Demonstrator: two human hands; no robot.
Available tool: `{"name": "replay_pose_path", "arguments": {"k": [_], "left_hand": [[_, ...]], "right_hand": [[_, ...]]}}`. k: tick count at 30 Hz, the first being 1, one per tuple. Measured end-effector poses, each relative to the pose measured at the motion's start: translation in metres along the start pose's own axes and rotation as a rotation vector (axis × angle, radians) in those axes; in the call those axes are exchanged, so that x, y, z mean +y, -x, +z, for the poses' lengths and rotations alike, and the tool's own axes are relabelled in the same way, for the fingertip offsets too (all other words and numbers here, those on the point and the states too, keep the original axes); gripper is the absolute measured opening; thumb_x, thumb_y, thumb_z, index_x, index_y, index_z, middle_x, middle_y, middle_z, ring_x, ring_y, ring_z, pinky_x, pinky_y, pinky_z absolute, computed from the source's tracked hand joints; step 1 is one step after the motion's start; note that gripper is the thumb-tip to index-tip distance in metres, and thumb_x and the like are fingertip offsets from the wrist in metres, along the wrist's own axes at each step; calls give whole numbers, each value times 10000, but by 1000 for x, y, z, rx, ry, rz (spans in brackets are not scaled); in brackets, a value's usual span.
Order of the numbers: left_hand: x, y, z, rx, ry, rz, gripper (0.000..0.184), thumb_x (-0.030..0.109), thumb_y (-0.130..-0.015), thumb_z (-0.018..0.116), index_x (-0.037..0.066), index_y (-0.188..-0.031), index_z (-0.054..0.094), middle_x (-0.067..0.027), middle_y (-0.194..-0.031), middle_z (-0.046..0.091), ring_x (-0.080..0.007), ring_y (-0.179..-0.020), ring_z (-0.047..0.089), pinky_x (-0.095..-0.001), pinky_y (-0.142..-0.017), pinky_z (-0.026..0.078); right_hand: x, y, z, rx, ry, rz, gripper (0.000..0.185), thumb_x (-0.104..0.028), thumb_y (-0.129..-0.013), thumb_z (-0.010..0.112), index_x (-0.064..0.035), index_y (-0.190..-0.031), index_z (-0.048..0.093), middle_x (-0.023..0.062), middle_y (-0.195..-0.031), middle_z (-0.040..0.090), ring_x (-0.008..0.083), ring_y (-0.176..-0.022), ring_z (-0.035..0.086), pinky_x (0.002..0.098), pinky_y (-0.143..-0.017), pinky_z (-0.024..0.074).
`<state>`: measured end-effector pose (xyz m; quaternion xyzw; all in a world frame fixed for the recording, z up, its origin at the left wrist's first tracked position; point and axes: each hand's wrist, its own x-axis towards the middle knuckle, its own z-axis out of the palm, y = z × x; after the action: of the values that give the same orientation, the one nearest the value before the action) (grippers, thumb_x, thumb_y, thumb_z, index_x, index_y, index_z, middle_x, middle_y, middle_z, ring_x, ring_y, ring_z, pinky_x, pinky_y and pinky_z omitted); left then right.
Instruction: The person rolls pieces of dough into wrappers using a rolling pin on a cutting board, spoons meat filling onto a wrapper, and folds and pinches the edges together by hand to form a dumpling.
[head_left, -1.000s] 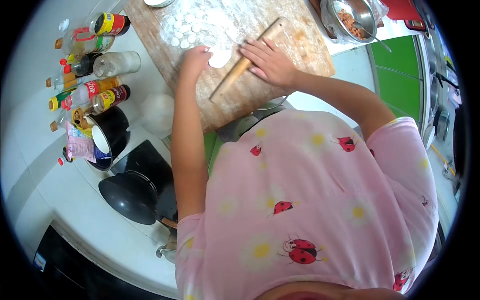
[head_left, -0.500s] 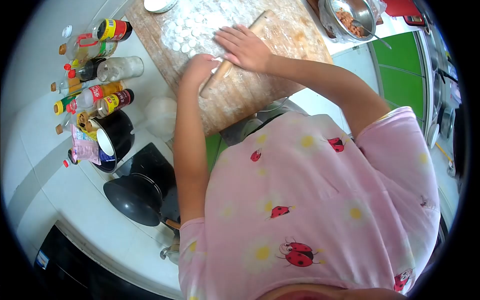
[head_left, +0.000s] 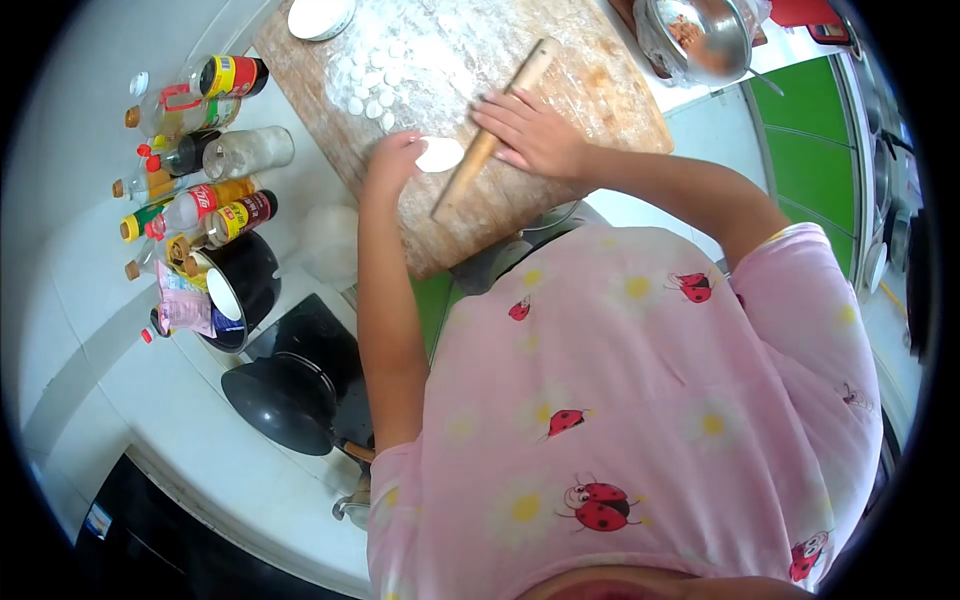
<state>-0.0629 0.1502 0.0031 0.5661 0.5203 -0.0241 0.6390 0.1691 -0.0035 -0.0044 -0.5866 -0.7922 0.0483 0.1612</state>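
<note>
Beyond the pale, tiled surfaces and the green cabinet fronts (head_left: pixel 805 155), a floured wooden board (head_left: pixel 600 105) lies on the white table (head_left: pixel 312 165); small dough pieces (head_left: pixel 373 80) gather towards its left edge, and a white container (head_left: pixel 320 18) sits by its far-left corner. A flattened dough disc (head_left: pixel 439 154) lies inward from the left edge, between the hands; the left hand (head_left: pixel 396 165) pinches its rim, probably to steady or turn it; the right hand (head_left: pixel 535 135) lies open, fingers slightly spread, across the rolling pin (head_left: pixel 457 190), likely so the palm can drive it; the pin slants beside the disc, its lower end towards the board's near edge. Past the right edge stands a metal bowl (head_left: pixel 735 45) of orange-pink filling (head_left: pixel 684 32), perhaps kept off the flour; left of the board are bottles (head_left: pixel 238 155) with red, yellow and dark labels; their writing and brands are too small to read surely.
</note>
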Motion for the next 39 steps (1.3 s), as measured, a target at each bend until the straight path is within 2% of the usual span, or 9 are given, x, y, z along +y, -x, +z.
{"name": "replay_pose_path", "arguments": {"k": [5,8,14,20,24,29,33,36,39], "left_hand": [[18,13,3,-140,-99,-24,315,206,-888,664,4,-1128,651,-42,-957,658,-124,-808,595,-267,-726,482],[2,-8,-8,-96,-289,-34,361,194,-884,668,3,-1187,623,-48,-990,656,-122,-828,599,-265,-743,482],[-8,14,1,18,194,-76,265,170,-887,657,7,-1097,661,-29,-939,666,-113,-767,592,-250,-662,457],[-21,1,15,233,-129,83,217,116,-867,651,-39,-1014,686,-50,-832,685,-103,-739,612,-260,-648,471],[20,8,52,234,377,-28,310,145,-898,636,-38,-1148,641,-90,-953,681,-151,-761,635,-272,-697,510],[134,-29,61,44,675,354,351,152,-931,598,-20,-1236,578,-111,-1110,651,-189,-952,635,-300,-820,513],[79,-107,7,890,-645,536,265,101,-841,593,32,-1091,648,-179,-993,662,-367,-913,627,-397,-851,489],[84,-89,5,804,-932,534,238,93,-824,604,33,-1051,644,-160,-928,669,-359,-896,632,-399,-809,501],[100,-72,14,562,-646,324,214,109,-822,624,32,-1021,642,-160,-934,674,-341,-895,639,-382,-789,504]], "right_hand": [[0,-46,13,74,-5,13,556,-403,-971,491,-39,-1391,467,121,-1432,482,257,-1385,370,445,-1184,225],[-3,-57,13,135,38,21,553,-393,-966,497,-40,-1389,466,120,-1432,479,264,-1376,376,444,-1181,225],[0,-15,1,-44,-46,1,611,-393,-971,494,-48,-1461,375,101,-1516,391,252,-1433,314,451,-1189,200],[2,-33,17,64,-60,22,625,-409,-963,497,-35,-1452,394,120,-1516,389,258,-1437,306,428,-1187,213],[5,28,-23,-97,-136,60,638,-293,-912,586,-74,-1474,378,94,-1528,377,226,-1441,314,441,-1190,217],[11,20,-30,-97,-89,61,534,-182,-869,617,-114,-1380,477,65,-1446,456,209,-1401,368,462,-1177,250],[25,4,-38,-106,-204,75,378,-129,-849,620,-140,-1224,570,58,-1268,539,217,-1300,457,481,-1174,254],[40,4,-37,-51,-252,61,333,-125,-836,631,-144,-1166,586,59,-1163,552,227,-1235,490,487,-1175,252],[53,9,-45,-27,-265,74,331,-167,-849,622,-123,-1175,580,70,-1174,558,246,-1239,488,481,-1147,283]]}}
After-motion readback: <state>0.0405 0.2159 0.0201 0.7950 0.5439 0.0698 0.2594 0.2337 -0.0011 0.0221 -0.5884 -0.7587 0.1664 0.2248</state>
